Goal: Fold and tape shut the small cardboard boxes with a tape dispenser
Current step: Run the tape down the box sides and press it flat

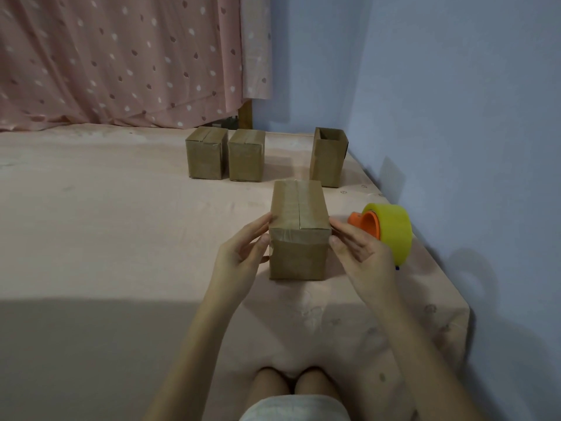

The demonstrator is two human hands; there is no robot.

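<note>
Head view: we see a closed cardboard box (299, 230) on a bed (121, 223) covered in a pink sheet, toward the bed's right edge. Our left hand (239, 253) presses its straight fingers flat against the box's left side; our right hand (361, 253) does the same on the right side, so each grip is open-fingered. A yellow tape dispenser (387, 230) lies just beside the right hand, near the right edge. Near the far right corner stand two taped boxes (226, 154) and one open box (329, 156). The bed's left side lies open.
</note>
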